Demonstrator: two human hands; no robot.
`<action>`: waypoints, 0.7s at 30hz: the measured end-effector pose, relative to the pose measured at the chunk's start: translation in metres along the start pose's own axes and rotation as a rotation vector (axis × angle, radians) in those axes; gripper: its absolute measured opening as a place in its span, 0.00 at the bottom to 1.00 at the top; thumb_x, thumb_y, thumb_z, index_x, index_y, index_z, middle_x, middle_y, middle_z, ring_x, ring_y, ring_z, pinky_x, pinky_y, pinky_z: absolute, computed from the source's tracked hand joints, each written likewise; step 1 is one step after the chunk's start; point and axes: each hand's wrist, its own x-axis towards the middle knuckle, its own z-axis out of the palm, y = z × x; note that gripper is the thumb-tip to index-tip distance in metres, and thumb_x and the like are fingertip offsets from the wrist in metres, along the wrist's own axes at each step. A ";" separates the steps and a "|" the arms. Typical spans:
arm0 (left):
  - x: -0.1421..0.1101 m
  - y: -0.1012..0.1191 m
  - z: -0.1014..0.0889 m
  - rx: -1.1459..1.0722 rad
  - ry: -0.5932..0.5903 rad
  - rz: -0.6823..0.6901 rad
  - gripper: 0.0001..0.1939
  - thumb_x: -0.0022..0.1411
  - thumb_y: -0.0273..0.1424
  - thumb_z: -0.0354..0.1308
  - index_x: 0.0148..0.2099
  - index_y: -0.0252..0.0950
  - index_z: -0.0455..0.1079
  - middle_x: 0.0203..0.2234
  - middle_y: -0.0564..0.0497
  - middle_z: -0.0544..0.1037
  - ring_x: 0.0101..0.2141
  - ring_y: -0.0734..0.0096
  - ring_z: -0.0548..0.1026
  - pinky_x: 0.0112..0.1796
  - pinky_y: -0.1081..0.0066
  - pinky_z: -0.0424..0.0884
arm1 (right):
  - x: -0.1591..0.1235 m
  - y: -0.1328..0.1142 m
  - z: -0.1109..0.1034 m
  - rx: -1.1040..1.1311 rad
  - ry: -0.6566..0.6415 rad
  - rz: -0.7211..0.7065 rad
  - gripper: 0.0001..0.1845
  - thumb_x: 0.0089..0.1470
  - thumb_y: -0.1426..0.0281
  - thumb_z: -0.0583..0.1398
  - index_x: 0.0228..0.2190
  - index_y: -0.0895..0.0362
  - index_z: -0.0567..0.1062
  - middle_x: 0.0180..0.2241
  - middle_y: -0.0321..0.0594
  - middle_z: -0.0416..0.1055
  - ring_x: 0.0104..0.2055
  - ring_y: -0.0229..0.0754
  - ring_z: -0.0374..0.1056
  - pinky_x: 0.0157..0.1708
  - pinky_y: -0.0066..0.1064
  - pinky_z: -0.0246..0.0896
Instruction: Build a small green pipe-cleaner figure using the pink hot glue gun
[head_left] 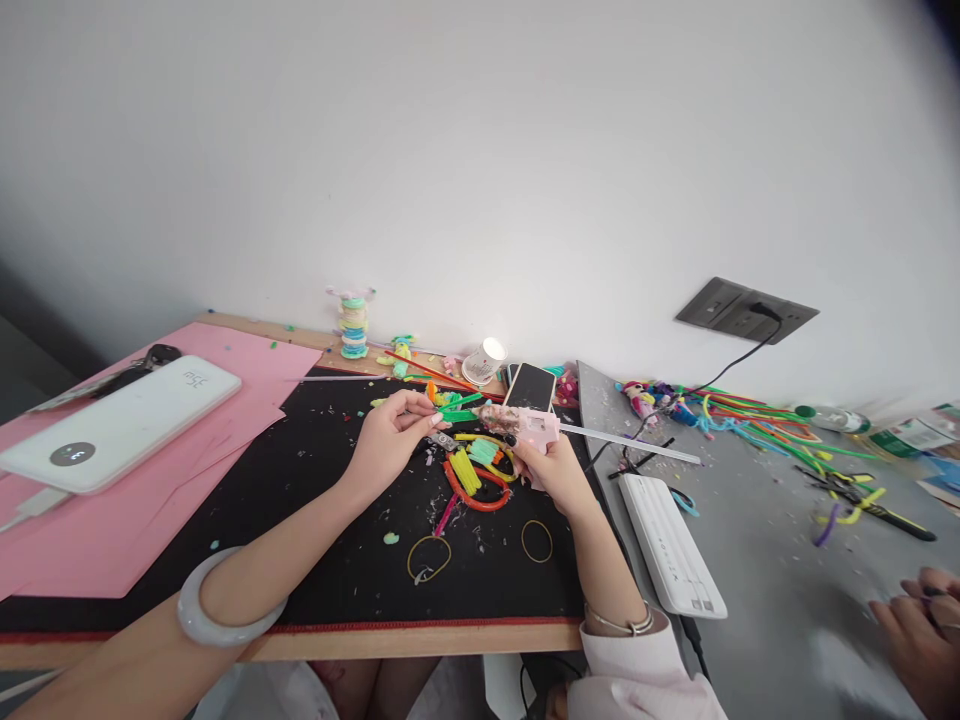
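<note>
My left hand (pixel 397 430) pinches green pipe cleaner pieces (pixel 459 403) between thumb and fingers. In my right hand (pixel 553 468) is a pale pink hot glue gun (pixel 531 424), its brown-stained nozzle end pointing left at the green pieces. Whether the tip touches them I cannot tell. A long clear glue stick (pixel 630 443) sticks out of the gun's back to the right. Just below the hands lie a yellow coiled pipe cleaner (pixel 465 470), a red-orange loop (pixel 480 502) and a magenta piece (pixel 445 515) on the black mat (pixel 330 540).
Pink sheets (pixel 97 550) and a white power bank (pixel 127 420) lie left. A striped spool (pixel 353 325), a paper cup (pixel 480 362) and a phone (pixel 530 387) stand or lie behind. Right are another power bank (pixel 671 545), pliers (pixel 870 500) and another person's hand (pixel 919 620).
</note>
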 end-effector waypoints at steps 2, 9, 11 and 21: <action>0.000 0.000 0.000 0.002 0.003 0.002 0.13 0.50 0.35 0.63 0.35 0.35 0.66 0.29 0.53 0.72 0.34 0.65 0.78 0.38 0.64 0.74 | 0.000 0.000 -0.001 -0.007 0.000 -0.002 0.17 0.49 0.59 0.59 0.19 0.58 0.67 0.15 0.33 0.64 0.14 0.31 0.55 0.14 0.24 0.48; 0.000 0.001 0.000 0.001 0.020 -0.001 0.13 0.49 0.35 0.64 0.35 0.35 0.66 0.29 0.52 0.74 0.33 0.64 0.77 0.38 0.64 0.73 | 0.001 0.003 -0.003 -0.008 0.007 0.005 0.16 0.49 0.59 0.59 0.21 0.59 0.68 0.16 0.33 0.64 0.15 0.31 0.54 0.14 0.24 0.47; 0.000 0.001 0.000 -0.003 0.022 0.001 0.13 0.49 0.35 0.64 0.34 0.35 0.66 0.28 0.52 0.73 0.33 0.64 0.77 0.38 0.63 0.73 | 0.001 0.004 -0.003 -0.004 0.011 0.002 0.17 0.49 0.58 0.59 0.20 0.58 0.67 0.15 0.33 0.64 0.14 0.31 0.54 0.14 0.24 0.48; 0.001 -0.001 0.000 -0.010 0.026 0.026 0.12 0.50 0.34 0.63 0.34 0.35 0.66 0.28 0.53 0.73 0.33 0.65 0.77 0.38 0.64 0.73 | 0.001 0.005 -0.004 -0.021 0.033 0.013 0.17 0.48 0.58 0.59 0.19 0.58 0.68 0.14 0.33 0.64 0.14 0.31 0.54 0.13 0.23 0.46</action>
